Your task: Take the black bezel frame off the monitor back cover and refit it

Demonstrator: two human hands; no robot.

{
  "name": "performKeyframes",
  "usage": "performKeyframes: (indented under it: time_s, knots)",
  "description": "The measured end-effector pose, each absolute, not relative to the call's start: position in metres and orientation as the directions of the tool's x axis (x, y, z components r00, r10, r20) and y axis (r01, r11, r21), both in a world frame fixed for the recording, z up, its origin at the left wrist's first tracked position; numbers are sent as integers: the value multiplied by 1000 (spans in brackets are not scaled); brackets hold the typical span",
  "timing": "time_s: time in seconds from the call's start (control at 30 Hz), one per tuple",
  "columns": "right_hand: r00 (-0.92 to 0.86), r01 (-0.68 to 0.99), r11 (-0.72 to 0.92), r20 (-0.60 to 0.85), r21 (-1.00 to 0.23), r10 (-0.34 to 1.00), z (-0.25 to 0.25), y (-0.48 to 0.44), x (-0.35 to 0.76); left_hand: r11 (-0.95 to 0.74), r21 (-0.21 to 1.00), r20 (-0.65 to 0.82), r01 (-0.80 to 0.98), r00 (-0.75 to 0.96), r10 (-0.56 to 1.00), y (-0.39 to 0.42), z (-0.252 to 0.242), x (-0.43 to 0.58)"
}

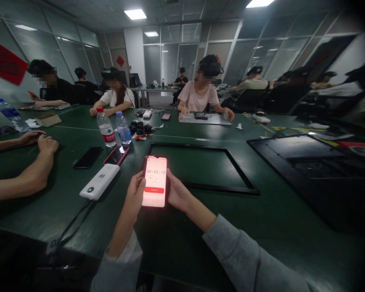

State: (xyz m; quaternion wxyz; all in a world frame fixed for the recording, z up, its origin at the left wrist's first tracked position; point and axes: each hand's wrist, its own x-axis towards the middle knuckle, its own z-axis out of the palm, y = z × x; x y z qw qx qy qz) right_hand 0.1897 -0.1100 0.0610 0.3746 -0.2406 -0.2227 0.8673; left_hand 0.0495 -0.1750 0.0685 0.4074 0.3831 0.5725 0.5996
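A smartphone (155,182) with a bright pinkish screen is held upright between both my hands, above the green table. Its screen reads 00:43:19, with a red bar below the digits. My left hand (136,192) grips the phone's left edge, thumb along the side. On the opposite edge, my right hand (178,190) is closed around the phone, its fingers mostly hidden behind it. Just beyond lies a black rectangular frame (241,172), flat on the tabletop. A white power bank (100,182) with a dark strap rests left of my left hand.
Two dark phones lie by the bottles: a black one (88,157) and a pink-edged one (117,155). A red-capped bottle (106,127) and a blue-capped bottle (123,129) stand behind. A large black panel (292,162) lies right. Another person's arms (33,174) rest at left; people sit opposite.
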Motion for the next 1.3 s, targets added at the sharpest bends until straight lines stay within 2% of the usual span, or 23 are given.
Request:
performKeyframes:
  time_s: [0.27,0.33,0.4,0.53,0.63,0.87,1.1,1.2,1.3]
  knots:
    - [-607,-541,-603,-224,-586,763,60,-111,190,-23,998,5,-50,-347,938,-174,65,48]
    - [-599,-545,-604,-233,-582,766,61,-110,189,-23,1000,24,7,-339,941,-171,61,47]
    - [-581,-545,-605,-259,-580,772,61,-110,188,-6,991,53,136,-340,939,-170,57,47]
    - [-540,-534,-599,-304,-597,785,62,-109,187,44,906,90,421,-294,951,-174,52,52]
    - [-556,-551,-586,-261,-595,789,62,-109,186,1,842,149,540,-235,960,-177,52,58]
    - [-522,-595,-547,-233,-589,820,61,-111,188,19,785,171,619,-246,954,-177,53,71]
    - [-599,-533,-495,-108,-686,794,64,-112,193,91,724,222,684,-355,908,-175,56,87]
    - [-607,-500,-465,-87,-730,790,65,-109,191,113,644,275,756,-367,889,-170,58,78]
    - [-572,-446,-446,-136,-776,809,65,-104,196,168,520,317,838,-372,872,-165,64,45]
